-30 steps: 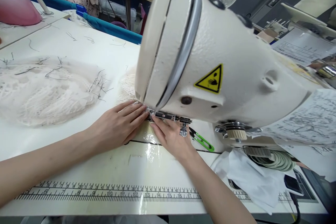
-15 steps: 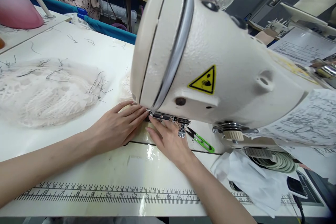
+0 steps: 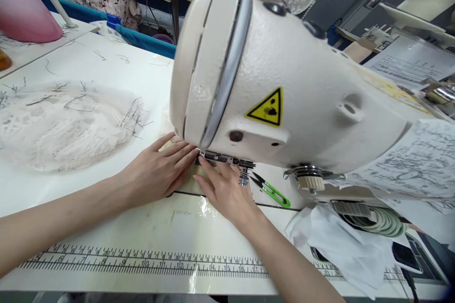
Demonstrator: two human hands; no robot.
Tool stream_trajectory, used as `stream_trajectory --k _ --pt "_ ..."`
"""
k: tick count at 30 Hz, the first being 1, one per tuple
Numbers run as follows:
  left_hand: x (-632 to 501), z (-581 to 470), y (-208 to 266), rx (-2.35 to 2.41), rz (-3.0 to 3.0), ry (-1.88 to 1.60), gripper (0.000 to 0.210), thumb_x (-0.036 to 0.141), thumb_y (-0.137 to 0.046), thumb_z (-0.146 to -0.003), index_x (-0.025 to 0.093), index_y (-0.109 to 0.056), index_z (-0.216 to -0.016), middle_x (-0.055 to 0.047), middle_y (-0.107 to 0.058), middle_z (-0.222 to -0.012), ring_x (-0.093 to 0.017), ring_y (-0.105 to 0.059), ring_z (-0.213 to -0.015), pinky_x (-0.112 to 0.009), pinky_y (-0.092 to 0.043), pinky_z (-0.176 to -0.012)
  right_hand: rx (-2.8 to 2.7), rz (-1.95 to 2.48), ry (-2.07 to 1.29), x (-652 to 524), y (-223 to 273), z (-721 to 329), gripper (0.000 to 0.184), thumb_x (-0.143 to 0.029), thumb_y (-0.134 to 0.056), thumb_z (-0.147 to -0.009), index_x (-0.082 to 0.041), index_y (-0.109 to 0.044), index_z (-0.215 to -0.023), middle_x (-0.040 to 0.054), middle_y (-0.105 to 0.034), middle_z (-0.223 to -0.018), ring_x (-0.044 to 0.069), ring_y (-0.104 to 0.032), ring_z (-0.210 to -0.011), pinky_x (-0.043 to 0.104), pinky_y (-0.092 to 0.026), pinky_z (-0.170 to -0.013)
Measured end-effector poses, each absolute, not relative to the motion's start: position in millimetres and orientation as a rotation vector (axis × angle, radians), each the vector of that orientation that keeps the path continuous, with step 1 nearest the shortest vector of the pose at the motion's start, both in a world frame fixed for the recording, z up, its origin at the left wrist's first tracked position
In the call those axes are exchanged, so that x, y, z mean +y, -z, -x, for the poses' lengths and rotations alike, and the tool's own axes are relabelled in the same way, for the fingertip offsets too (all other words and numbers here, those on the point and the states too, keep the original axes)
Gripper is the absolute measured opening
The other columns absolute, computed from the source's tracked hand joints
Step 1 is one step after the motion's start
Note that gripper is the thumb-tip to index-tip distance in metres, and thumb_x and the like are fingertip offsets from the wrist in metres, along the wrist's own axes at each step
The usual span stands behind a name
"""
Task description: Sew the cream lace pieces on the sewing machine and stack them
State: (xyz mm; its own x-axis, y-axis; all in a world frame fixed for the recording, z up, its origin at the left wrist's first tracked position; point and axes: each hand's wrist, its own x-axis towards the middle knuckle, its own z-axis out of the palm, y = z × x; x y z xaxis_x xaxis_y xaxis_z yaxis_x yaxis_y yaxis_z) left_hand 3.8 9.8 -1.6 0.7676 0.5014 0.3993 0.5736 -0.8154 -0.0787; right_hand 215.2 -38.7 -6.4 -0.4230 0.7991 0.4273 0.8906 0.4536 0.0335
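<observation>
A cream sewing machine (image 3: 302, 75) leans over the work from the right, its head hiding the needle area. My left hand (image 3: 159, 168) lies flat with fingers stretched toward the presser area. Under its fingertips a bit of pale lace fabric (image 3: 167, 120) shows, mostly hidden behind the machine head. My right hand (image 3: 225, 189) rests just right of it, palm down, thumb and fingers apart, some fingertips hidden beneath the machine's metal parts. Close by on the right lie green thread snips (image 3: 272, 191), blades toward my right hand.
White lace fabric (image 3: 71, 128) strewn with dark thread ends lies at the left. A printed ruler strip (image 3: 149, 261) runs along the front edge. On the right are white cloth (image 3: 341, 241), a black device (image 3: 406, 256) and patterned paper or fabric (image 3: 401, 161). A pink object (image 3: 30, 9) stands back left.
The view has shifted slightly, so the machine appears a little farther left. Both hands stay at the presser area, nearly unmoved.
</observation>
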Motion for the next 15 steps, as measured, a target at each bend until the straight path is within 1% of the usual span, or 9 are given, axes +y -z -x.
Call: stream_trajectory --k 3,6,9,12,15 --pt "9.8 -4.1 0.9 -0.851 2.765 0.528 0.043 0.025 -0.033 -0.100 0.010 -0.066 -0.124 -0.015 -0.071 -0.122 -0.031 -0.063 -0.122 -0.050 -0.041 -0.112 -2.356 1.414 0.403 -39.1 4.4 -214.8 0.037 -0.045 -0.048 -0.103 -0.021 -0.070 -0.120 0.0074 -0.075 -0.107 0.019 -0.068 -0.075 0.035 -0.052 -0.077" --pt "9.8 -4.8 -2.1 -0.826 2.754 0.495 0.043 0.023 -0.033 -0.100 0.008 -0.067 -0.121 -0.016 -0.070 -0.124 -0.031 -0.065 -0.119 -0.051 -0.040 -0.112 -2.328 1.416 0.498 -39.6 4.3 -216.5 0.032 -0.045 -0.051 -0.102 -0.025 -0.071 -0.117 0.0044 -0.076 -0.097 0.018 -0.067 -0.071 0.036 -0.051 -0.080" --pt "9.6 -5.7 -3.8 -0.845 2.754 0.525 0.041 0.023 -0.035 -0.099 0.010 -0.067 -0.121 -0.015 -0.070 -0.125 -0.030 -0.063 -0.122 -0.051 -0.038 -0.115 -2.277 1.449 0.563 -39.7 7.0 -219.4 0.028 -0.044 -0.054 -0.100 -0.028 -0.070 -0.118 0.0024 -0.075 -0.092 0.018 -0.065 -0.072 0.036 -0.051 -0.083" --pt "9.2 -5.9 -2.9 -0.876 2.784 0.551 0.041 0.024 -0.036 -0.100 0.012 -0.067 -0.124 -0.014 -0.069 -0.127 -0.031 -0.060 -0.126 -0.053 -0.036 -0.116 -2.276 1.455 0.508 -37.9 8.4 -222.1 0.025 -0.041 -0.054 -0.101 -0.028 -0.070 -0.116 0.0019 -0.076 -0.089 0.018 -0.066 -0.076 0.034 -0.049 -0.082" --pt "8.0 -5.4 -0.9 -0.946 2.806 0.537 0.043 0.027 -0.034 -0.102 0.013 -0.065 -0.127 -0.014 -0.069 -0.128 -0.031 -0.057 -0.131 -0.054 -0.035 -0.117 -2.300 1.442 0.395 -35.3 6.7 -224.5 0.022 -0.038 -0.052 -0.102 -0.027 -0.071 -0.108 0.0010 -0.077 -0.089 0.016 -0.067 -0.077 0.030 -0.045 -0.079"
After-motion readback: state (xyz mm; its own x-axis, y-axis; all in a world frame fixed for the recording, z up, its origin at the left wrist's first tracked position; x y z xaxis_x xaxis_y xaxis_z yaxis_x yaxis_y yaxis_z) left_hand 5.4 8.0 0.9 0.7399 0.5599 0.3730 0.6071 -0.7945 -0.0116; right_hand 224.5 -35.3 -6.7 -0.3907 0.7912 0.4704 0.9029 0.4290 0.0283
